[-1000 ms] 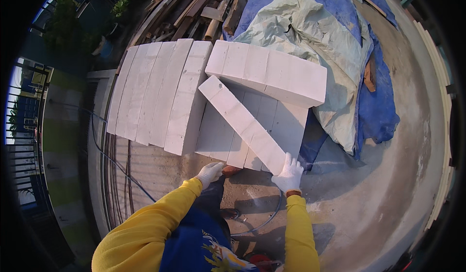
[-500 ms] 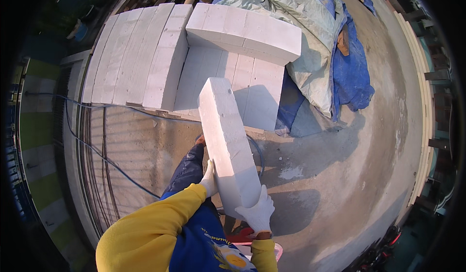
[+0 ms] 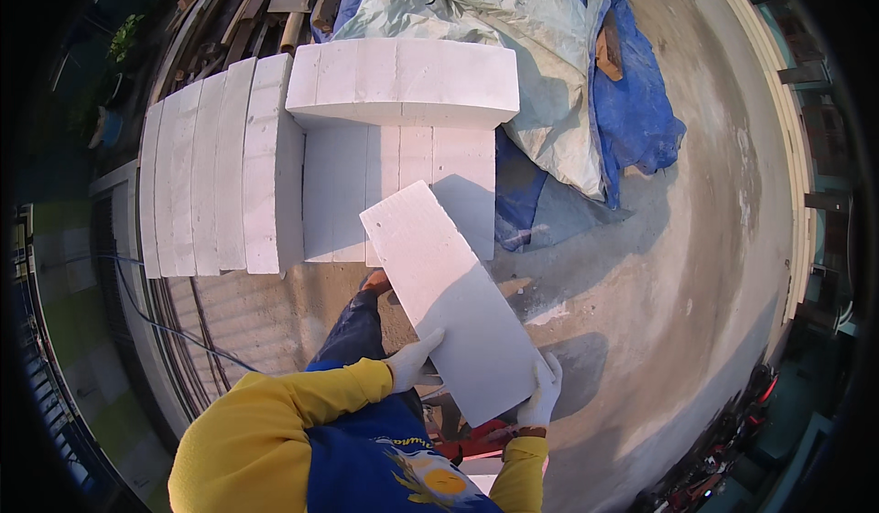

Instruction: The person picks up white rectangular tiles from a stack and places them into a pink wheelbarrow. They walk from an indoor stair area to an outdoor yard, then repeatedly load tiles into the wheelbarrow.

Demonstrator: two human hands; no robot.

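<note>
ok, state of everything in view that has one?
white block: held aslant, broad face toward camera
left hand: closed on block's left edge
right hand: closed on its lower right edge
stacked white blocks: side by side, heights uneven
blue tarp: crumpled, partly covered
pale sheet: crumpled, over blue tarp
timber: loosely heaped

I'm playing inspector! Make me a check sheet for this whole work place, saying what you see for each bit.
Surface: concrete floor, stained, partly sunlit, partly shaded.
Job's things: one white block held slantwise; stack of white blocks beyond it.
Clutter: timber pile, pale tarp and blue tarp around the stack's far and right sides.
Hands: left hand, gloved, on the held block's left edge; right hand, gloved, at its near right corner.
Cables: blue-grey cable or hose at left.
Surroundings: green plant upper left; lower right too blurred to name.
</note>
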